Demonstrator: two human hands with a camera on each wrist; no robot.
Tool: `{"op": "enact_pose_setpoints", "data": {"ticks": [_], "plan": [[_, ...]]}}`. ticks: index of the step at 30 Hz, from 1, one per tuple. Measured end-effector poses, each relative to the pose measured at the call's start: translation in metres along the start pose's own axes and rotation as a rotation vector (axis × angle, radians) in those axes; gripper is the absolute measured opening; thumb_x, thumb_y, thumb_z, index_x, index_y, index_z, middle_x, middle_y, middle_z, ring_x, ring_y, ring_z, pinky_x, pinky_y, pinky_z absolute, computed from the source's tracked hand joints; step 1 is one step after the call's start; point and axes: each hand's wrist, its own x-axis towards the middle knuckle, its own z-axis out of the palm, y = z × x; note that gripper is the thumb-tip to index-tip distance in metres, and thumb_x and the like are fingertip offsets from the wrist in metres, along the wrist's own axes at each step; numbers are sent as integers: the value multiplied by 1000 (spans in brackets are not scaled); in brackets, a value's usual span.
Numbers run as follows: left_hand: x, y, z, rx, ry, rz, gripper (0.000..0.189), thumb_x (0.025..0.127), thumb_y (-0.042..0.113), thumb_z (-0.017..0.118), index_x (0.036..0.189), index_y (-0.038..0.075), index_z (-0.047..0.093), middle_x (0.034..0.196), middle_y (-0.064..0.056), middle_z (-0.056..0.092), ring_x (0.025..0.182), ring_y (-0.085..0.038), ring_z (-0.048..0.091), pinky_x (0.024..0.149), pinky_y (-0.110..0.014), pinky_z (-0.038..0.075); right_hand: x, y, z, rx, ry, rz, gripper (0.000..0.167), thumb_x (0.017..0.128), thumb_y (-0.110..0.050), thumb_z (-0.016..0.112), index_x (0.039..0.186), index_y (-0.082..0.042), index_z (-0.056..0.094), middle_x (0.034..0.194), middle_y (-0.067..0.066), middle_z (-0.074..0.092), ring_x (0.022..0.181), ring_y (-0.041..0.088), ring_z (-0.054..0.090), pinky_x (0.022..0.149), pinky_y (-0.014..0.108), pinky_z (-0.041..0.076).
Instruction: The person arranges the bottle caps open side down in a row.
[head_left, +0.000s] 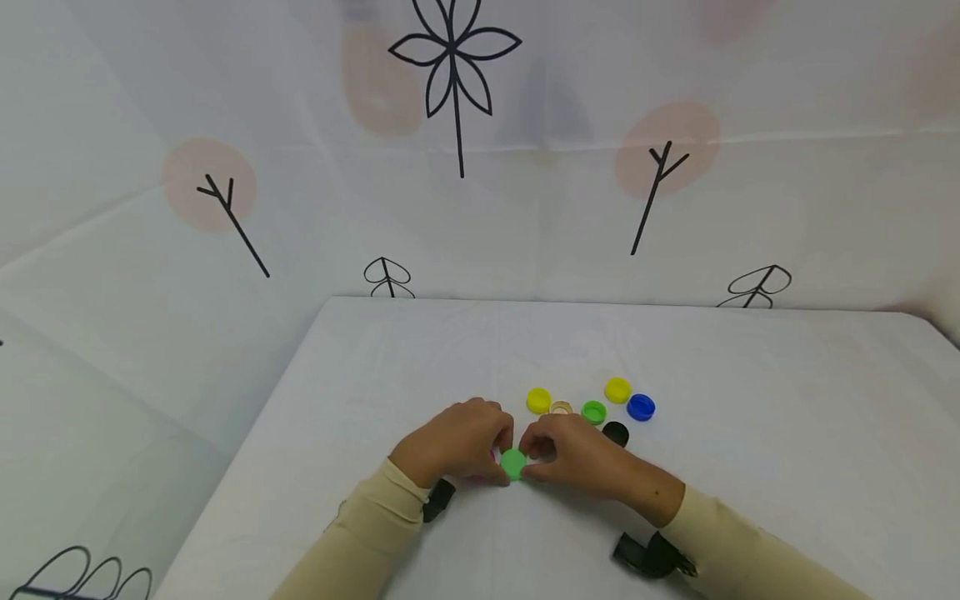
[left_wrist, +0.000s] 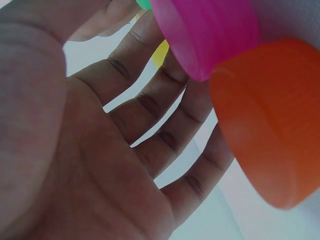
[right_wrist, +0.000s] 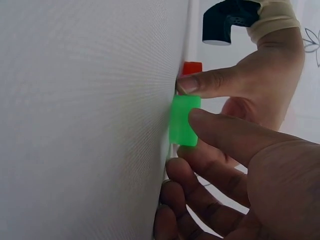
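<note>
At the near edge, black wrist-worn devices (head_left: 651, 557) sit by beige fabric sleeves (head_left: 367, 533). Just past them, right hand (head_left: 581, 454) pinches a light-green round plastic cap (head_left: 513, 464), thumb and finger narrow on it; left hand (head_left: 461, 442) grips the cap's other side, thumb and index likewise narrow. Cap looks to rest on the white cloth-covered table (head_left: 787, 433), probably held from both sides so it can't slide. Bright-pink round plastic cap (left_wrist: 210, 30) and orange round plastic cap (left_wrist: 270, 120) sit right by left fingers, seemingly for easy reach. Beyond right hand: black round cap (head_left: 616, 433), green rimmed cap (head_left: 594, 412), tan ring-like cap (head_left: 561, 407), blue rimmed cap (head_left: 641, 407), two yellow round caps (head_left: 538, 401), loosely spread, likely to stay pickable. Farthest: white fabric backdrop (head_left: 540, 225), black line-drawn plants.
</note>
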Motion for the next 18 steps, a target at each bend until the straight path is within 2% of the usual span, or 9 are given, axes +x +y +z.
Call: {"op": "enact_pose_setpoints", "data": {"ticks": [14,18], "plan": [[-3,5,-1,22,0,-14,28,73,28,89,77,23,62,74,11,53,76,-7,48,66,-23,40,-1,-1,1,-12,14,-3,21,82,-21,83,98,-14,73,92,-9,70,84,4,61,78,20,54],[-3,6,-1,53,10,-18,27,73,29,88,76,24,61,73,12,52,76,-7,48,68,-25,40,-1,-1,2,-16,16,-5,20,82,-20,83,98,-13,73,92,-9,70,84,4,61,78,20,54]]}}
